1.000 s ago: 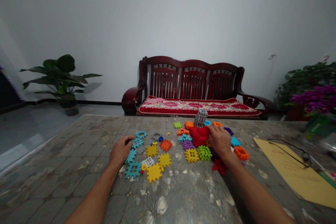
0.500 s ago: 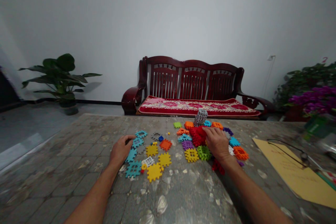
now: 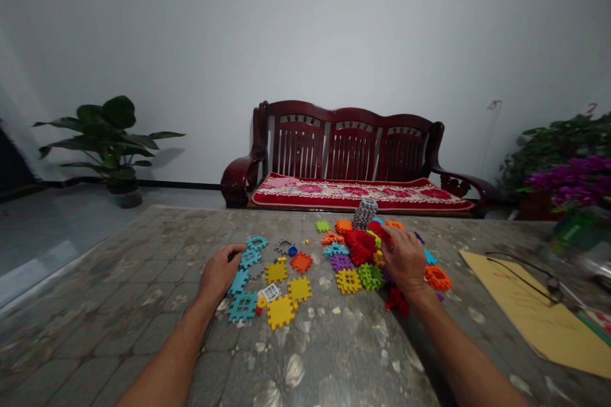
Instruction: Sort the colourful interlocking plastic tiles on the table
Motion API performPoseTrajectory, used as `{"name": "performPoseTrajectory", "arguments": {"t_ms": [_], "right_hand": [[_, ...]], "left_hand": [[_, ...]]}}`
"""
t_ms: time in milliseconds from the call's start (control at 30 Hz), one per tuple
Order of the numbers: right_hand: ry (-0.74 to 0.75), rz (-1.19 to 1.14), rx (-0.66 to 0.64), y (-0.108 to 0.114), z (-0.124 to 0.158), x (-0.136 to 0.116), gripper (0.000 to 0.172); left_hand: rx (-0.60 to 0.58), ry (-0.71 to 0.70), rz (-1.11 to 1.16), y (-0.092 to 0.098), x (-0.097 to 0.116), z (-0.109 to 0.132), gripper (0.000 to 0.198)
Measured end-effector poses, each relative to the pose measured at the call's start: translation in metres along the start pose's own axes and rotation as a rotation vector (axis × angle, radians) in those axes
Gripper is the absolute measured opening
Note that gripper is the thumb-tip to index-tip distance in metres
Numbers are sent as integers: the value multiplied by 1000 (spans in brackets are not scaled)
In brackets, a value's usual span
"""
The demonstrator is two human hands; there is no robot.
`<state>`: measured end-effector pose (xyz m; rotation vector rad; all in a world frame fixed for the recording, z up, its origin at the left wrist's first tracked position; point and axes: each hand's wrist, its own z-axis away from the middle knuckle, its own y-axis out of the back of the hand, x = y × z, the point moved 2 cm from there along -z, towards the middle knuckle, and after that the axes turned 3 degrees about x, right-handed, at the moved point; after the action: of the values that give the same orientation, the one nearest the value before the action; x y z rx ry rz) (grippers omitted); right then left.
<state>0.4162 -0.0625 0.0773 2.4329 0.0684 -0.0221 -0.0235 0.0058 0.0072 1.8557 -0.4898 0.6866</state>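
Observation:
My left hand [image 3: 220, 272] rests on the table, fingers loosely bent and apart, its fingertips beside a light-blue interlocking block [image 3: 251, 258]. Nearby lie a teal window block [image 3: 243, 307], several yellow blocks [image 3: 280, 311], an orange-red block [image 3: 301, 262] and a white lattice piece [image 3: 270, 292]. Over the right-hand pile, my right hand [image 3: 405, 261] is closed on a red interlocking block [image 3: 376, 227], partly covered by the fingers. Left of that hand lies a clump of red blocks [image 3: 359, 247], with a green block [image 3: 371, 276] and a yellow window block [image 3: 348, 281] in front.
A grey stack of blocks [image 3: 365, 212] stands behind the pile. To the right, eyeglasses [image 3: 552, 286] lie on a yellow paper [image 3: 539, 318], near purple flowers [image 3: 575, 181]. Beyond the table [image 3: 334, 356] is a wooden bench [image 3: 353, 140]; a potted plant [image 3: 109, 140] stands left.
My right hand has shifted slightly right, with a red block now at its fingertips apart from the red clump. Yellow-green pieces beneath have come into sight. My left hand stays put.

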Motion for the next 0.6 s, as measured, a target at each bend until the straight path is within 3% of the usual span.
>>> {"name": "performPoseTrajectory", "arguments": {"t_ms": [200,600], "right_hand": [[142,-146,140,3,15,-9,32],[264,-178,105,0,27,-19,31]], "left_hand": [[-3,7,-12,3,5,1,27],[15,-3,-17,1,2,0,27]]}}
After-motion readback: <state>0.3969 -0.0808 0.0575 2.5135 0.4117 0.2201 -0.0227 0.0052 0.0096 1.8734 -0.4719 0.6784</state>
